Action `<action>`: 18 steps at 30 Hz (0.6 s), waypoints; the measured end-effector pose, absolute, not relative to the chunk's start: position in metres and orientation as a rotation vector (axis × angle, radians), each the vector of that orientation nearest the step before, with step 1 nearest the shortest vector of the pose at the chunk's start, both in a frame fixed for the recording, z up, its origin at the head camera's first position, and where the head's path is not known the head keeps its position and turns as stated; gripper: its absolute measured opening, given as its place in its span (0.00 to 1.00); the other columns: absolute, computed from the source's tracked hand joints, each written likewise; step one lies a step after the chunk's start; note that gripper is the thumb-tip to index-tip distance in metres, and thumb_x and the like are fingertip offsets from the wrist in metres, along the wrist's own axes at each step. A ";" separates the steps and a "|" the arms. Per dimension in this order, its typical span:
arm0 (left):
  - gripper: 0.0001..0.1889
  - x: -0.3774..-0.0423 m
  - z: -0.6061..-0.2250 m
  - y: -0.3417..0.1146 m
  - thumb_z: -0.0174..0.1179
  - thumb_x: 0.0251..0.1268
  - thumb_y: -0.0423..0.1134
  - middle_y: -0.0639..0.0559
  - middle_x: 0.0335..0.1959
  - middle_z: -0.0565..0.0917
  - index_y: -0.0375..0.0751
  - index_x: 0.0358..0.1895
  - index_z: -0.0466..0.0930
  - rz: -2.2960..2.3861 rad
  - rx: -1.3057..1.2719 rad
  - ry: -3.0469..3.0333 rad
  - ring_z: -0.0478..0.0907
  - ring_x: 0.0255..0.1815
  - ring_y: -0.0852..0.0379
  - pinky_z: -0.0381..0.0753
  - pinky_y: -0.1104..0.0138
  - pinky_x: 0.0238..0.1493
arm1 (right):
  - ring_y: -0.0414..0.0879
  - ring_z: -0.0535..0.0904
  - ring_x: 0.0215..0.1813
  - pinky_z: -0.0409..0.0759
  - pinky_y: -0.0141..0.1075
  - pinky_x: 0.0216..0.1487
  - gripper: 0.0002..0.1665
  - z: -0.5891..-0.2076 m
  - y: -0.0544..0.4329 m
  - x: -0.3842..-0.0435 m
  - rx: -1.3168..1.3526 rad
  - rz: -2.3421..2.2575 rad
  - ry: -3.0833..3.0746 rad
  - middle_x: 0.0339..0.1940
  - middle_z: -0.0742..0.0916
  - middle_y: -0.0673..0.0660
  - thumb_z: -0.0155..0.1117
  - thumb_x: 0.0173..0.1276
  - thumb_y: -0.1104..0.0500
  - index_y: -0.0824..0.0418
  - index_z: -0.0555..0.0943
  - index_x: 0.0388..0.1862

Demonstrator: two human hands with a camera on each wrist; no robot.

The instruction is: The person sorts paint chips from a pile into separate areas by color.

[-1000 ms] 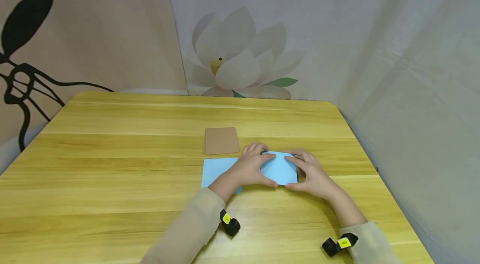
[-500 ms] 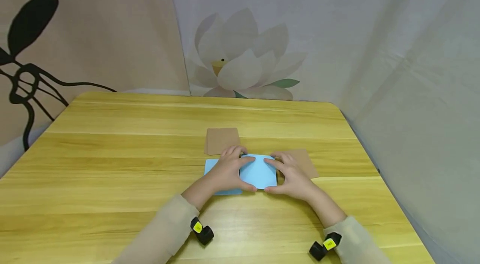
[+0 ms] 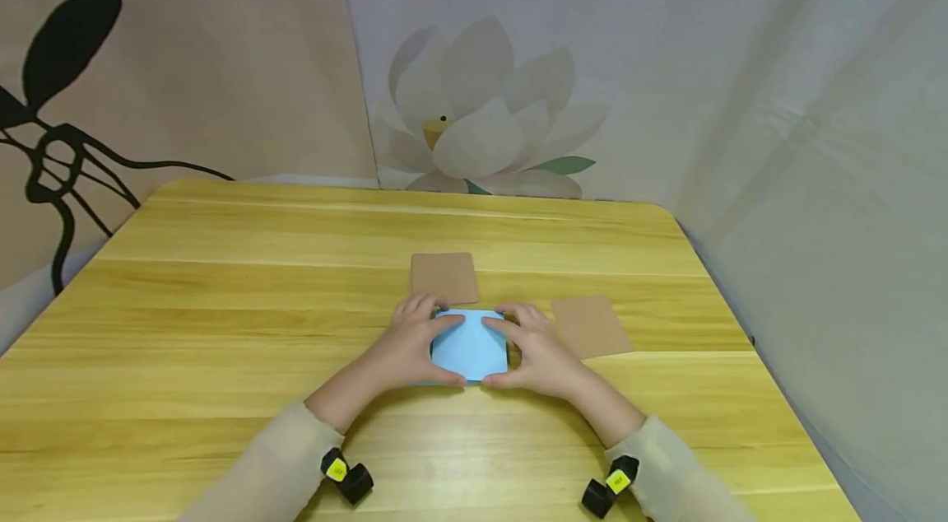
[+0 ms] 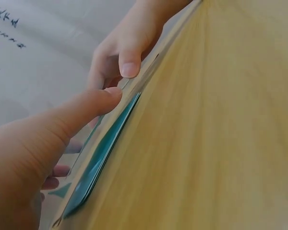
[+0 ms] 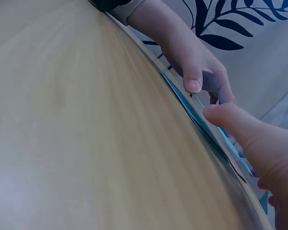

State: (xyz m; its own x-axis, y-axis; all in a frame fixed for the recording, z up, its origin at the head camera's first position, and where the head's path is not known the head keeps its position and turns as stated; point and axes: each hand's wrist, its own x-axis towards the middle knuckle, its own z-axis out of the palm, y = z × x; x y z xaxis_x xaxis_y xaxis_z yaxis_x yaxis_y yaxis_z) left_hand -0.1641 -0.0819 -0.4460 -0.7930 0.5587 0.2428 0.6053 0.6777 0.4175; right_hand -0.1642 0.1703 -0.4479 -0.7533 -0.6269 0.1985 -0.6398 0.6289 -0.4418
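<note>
A light blue square card (image 3: 470, 345) is held level between both hands in the head view. My left hand (image 3: 400, 345) grips its left side, thumb at the near edge and fingers at the far edge. The right side is pinched the same way by my right hand (image 3: 536, 353). Beneath it, several blue cards (image 4: 103, 153) lie on the table in the left wrist view. A narrow gap separates them from the held card, whose edge shows thinly. The head view hides most of that lower stack.
Behind the left hand lies a brown square card (image 3: 444, 273), perhaps stacked. Another brown square card (image 3: 592, 326) lies right of the right hand. The wooden table (image 3: 222, 390) ends at the back against a printed curtain (image 3: 296, 53).
Both hands have carried the blue card leftward, from beside the other blue cards to over them. The right brown card, earlier mostly hidden by the right hand, is now in full view.
</note>
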 end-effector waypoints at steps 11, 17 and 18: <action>0.49 -0.155 -0.449 -0.108 0.70 0.36 0.70 0.42 0.60 0.69 0.41 0.62 0.76 -0.763 -0.914 -2.826 0.58 0.65 0.42 0.51 0.43 0.63 | 0.51 0.60 0.68 0.59 0.52 0.65 0.51 -0.447 0.142 -0.164 1.143 0.697 -2.843 0.66 0.69 0.55 0.70 0.51 0.31 0.56 0.71 0.68; 0.48 -0.153 -0.448 -0.114 0.71 0.36 0.69 0.43 0.60 0.69 0.41 0.62 0.76 -0.771 -0.911 -2.834 0.58 0.64 0.42 0.52 0.44 0.63 | 0.51 0.59 0.69 0.57 0.52 0.66 0.50 -0.447 0.135 -0.164 1.150 0.698 -2.879 0.68 0.68 0.56 0.69 0.52 0.32 0.56 0.70 0.69; 0.48 -0.153 -0.448 -0.114 0.71 0.37 0.68 0.43 0.60 0.69 0.41 0.62 0.76 -0.768 -0.910 -2.839 0.58 0.64 0.42 0.52 0.44 0.63 | 0.51 0.59 0.69 0.57 0.52 0.66 0.50 -0.448 0.135 -0.165 1.151 0.695 -2.886 0.68 0.68 0.56 0.69 0.53 0.32 0.55 0.70 0.69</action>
